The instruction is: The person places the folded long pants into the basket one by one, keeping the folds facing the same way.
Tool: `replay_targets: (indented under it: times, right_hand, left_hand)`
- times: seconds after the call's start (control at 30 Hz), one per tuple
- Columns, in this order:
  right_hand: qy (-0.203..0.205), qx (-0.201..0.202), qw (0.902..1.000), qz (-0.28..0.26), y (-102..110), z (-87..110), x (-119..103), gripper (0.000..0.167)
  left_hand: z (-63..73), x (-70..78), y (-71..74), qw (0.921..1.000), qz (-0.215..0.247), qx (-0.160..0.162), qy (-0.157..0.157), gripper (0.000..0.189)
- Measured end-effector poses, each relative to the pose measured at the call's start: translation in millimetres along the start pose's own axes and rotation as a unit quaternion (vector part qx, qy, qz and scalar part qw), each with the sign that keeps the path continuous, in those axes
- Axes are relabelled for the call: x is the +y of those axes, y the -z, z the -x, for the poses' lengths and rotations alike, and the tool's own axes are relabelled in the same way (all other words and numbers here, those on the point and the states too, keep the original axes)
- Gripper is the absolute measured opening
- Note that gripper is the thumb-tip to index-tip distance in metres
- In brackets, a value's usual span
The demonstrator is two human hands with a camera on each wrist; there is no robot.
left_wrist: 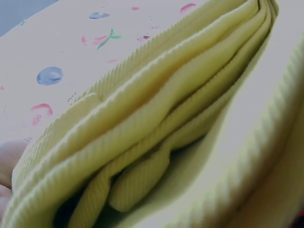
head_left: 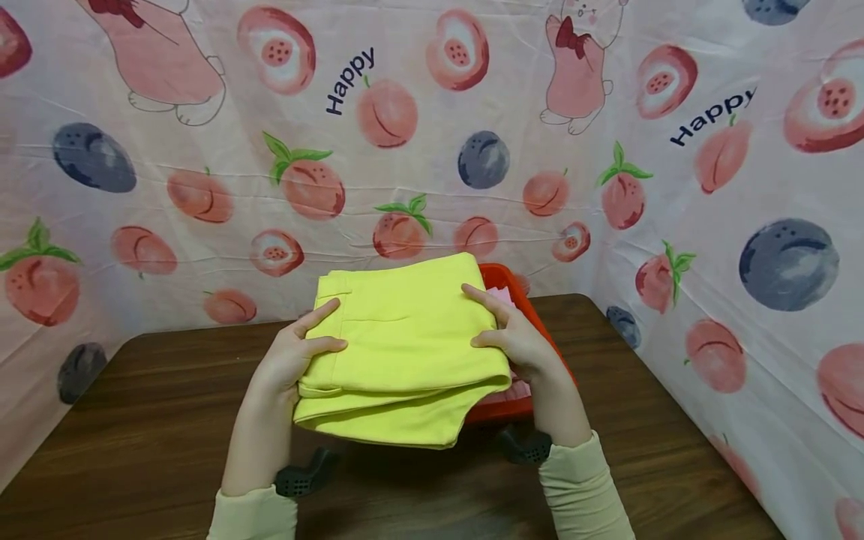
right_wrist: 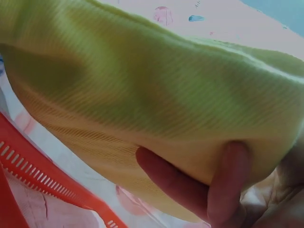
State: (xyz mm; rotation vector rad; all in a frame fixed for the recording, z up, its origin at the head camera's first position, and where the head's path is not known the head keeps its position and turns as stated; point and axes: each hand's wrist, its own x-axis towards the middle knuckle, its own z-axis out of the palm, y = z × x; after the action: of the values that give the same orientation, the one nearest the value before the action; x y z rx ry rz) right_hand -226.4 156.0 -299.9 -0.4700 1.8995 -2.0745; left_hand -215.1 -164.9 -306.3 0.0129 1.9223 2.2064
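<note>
Folded yellow pants point(head_left: 405, 330) are held up in the air in the head view, with the waistband and a belt loop toward the left side. My left hand point(head_left: 286, 360) grips their left edge, thumb and index finger on top. At the right edge my right hand point(head_left: 526, 341) holds them the same way, its other fingers underneath. Stacked layers of the yellow pants point(left_wrist: 156, 109) fill the left wrist view. Fingers point(right_wrist: 228, 185) press up against the cloth's underside in the right wrist view.
Behind and below the pants, partly hidden, a red slotted basket point(head_left: 499, 411) stands on the dark wooden table point(head_left: 169, 420). Pink cloth point(right_wrist: 52, 209) lies inside it. A fruit-print curtain point(head_left: 432, 180) hangs behind the table and along its right side.
</note>
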Motion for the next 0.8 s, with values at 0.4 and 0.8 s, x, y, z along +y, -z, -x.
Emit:
replay_targets:
  times: [0.4, 0.8]
  right_hand:
    - [-0.006, 0.012, 0.9997, 0.019, 9.9, 0.9, 3.8, 0.075]
    - [-0.017, 0.018, 0.9996, 0.010, 18.4, 2.5, 5.8, 0.074]
  left_hand:
    - [-9.6, -15.9, -8.0, 0.9999, 0.017, 0.002, 0.002, 0.072]
    - [-11.0, -20.2, -18.6, 0.9993, 0.036, 0.006, 0.005, 0.072]
